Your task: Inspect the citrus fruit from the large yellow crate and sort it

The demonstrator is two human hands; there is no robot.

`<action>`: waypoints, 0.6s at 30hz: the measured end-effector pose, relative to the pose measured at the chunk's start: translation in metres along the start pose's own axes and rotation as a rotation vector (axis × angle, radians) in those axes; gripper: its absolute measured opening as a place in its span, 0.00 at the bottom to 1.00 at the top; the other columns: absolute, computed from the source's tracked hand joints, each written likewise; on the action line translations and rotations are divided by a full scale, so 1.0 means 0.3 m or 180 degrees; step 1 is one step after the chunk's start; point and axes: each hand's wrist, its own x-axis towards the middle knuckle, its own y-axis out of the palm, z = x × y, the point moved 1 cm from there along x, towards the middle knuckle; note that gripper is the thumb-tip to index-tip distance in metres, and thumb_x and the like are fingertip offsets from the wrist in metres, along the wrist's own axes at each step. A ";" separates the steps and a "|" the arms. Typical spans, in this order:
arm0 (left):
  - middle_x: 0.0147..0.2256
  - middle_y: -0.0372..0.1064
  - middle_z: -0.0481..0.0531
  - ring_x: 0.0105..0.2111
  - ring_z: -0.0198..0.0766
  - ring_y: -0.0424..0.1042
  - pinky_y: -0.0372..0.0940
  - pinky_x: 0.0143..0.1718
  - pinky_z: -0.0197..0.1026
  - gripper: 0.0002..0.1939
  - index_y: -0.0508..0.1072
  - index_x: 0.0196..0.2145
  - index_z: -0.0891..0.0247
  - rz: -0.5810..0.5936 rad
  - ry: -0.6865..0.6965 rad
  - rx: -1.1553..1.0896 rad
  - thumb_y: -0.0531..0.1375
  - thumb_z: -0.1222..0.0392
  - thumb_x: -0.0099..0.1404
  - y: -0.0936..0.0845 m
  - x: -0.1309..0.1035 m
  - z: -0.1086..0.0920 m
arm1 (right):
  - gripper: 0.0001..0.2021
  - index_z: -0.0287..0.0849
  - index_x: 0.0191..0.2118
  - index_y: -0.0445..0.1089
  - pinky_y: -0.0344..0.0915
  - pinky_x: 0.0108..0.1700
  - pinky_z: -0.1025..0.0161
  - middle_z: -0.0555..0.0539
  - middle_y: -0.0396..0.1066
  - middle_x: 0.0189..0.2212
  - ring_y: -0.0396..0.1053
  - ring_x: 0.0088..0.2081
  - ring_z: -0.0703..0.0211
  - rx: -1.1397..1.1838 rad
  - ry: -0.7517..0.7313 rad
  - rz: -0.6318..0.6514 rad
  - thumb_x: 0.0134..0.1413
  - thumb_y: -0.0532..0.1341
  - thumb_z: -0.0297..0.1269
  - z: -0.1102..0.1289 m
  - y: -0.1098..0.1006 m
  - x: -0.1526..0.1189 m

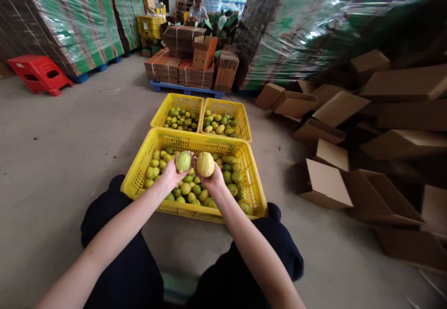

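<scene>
Over the near yellow crate [139, 162], my two hands are held side by side. My left hand [171, 174] cradles a green lemon [183, 161] in its palm, with fingers curled round its far side. A larger, bumpy yellow lemon [205, 164] rests in my right hand [215, 180], the fingers closed beneath and around it. Below both hands lie many loose lemons [185, 189] in mixed green and yellow, partly hidden by my hands and wrists.
Two smaller yellow crates [159, 112] with more lemons stand just beyond. Flattened cartons [195, 74] are stacked on a blue pallet [186, 89]. Open cardboard boxes [328, 183] lie heaped at right. A red stool [40, 71] stands at left; a person [198, 11] is at the back.
</scene>
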 end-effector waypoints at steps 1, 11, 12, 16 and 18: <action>0.29 0.75 0.56 0.32 0.41 0.78 0.75 0.34 0.42 0.16 0.72 0.45 0.66 0.0036 0.0004 -0.0035 0.46 0.65 0.69 0.002 -0.002 -0.003 | 0.13 0.43 0.36 0.70 0.76 0.32 0.57 0.48 0.77 0.24 0.75 0.27 0.56 -0.0044 0.0036 0.0104 0.60 0.49 0.38 0.004 0.008 -0.008; 0.27 0.74 0.53 0.25 0.35 0.75 0.73 0.27 0.35 0.08 0.72 0.37 0.67 0.0412 0.0116 -0.0227 0.55 0.61 0.65 0.005 -0.036 -0.027 | 0.16 0.39 0.38 0.71 0.77 0.31 0.56 0.42 0.77 0.27 0.76 0.31 0.52 -0.0133 0.0070 0.0848 0.59 0.53 0.46 0.027 0.028 -0.061; 0.27 0.74 0.52 0.24 0.35 0.74 0.73 0.27 0.34 0.08 0.72 0.37 0.67 0.0382 0.0115 -0.0256 0.55 0.61 0.65 0.005 -0.038 -0.027 | 0.17 0.38 0.39 0.71 0.77 0.31 0.56 0.42 0.77 0.28 0.76 0.32 0.52 -0.0116 0.0055 0.0881 0.59 0.52 0.46 0.025 0.030 -0.062; 0.27 0.74 0.52 0.27 0.36 0.76 0.74 0.30 0.35 0.13 0.72 0.43 0.66 0.0138 0.0156 -0.0514 0.51 0.62 0.65 0.007 -0.037 -0.029 | 0.18 0.38 0.43 0.70 0.77 0.37 0.49 0.39 0.78 0.31 0.76 0.38 0.48 0.0022 -0.0103 0.0992 0.57 0.54 0.47 0.023 0.030 -0.059; 0.27 0.74 0.53 0.28 0.37 0.77 0.75 0.31 0.36 0.15 0.72 0.46 0.67 0.0028 0.0207 -0.0614 0.50 0.62 0.66 0.009 -0.034 -0.032 | 0.17 0.38 0.43 0.69 0.76 0.41 0.45 0.38 0.78 0.34 0.76 0.40 0.47 0.0095 -0.0151 0.1013 0.56 0.55 0.45 0.026 0.027 -0.058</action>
